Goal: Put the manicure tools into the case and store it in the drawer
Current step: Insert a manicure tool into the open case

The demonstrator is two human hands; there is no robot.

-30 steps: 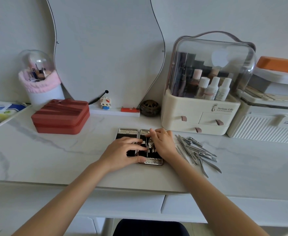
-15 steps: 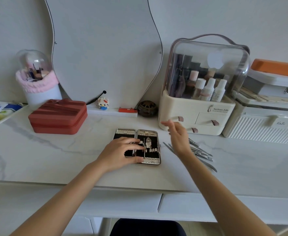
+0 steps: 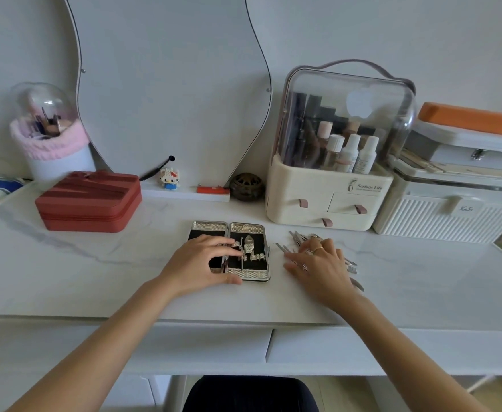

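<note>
A silver manicure case [image 3: 252, 227] lies open and flat on the white marble desk [image 3: 95, 278], black lined, with a nail clipper and a thin tool strapped in its right half. My left hand [image 3: 197, 264] rests flat on the case's left half and hinge, fingers spread. To the right lies a loose pile of steel manicure tools [image 3: 295, 237]. My right hand [image 3: 321, 267] lies on top of that pile, fingers down on the tools; I cannot tell whether it grips one. Two desk drawers [image 3: 208, 347] show closed under the front edge.
A cream cosmetics organiser [image 3: 318, 200] with small drawers stands behind the tools, a white ribbed box [image 3: 448, 218] to its right. A red zip case [image 3: 89, 200], a brush holder [image 3: 56, 162] and a mirror [image 3: 166, 84] stand at the back left.
My right hand left the case, swung right and came down on the pile of loose tools. My left hand stayed on the case.
</note>
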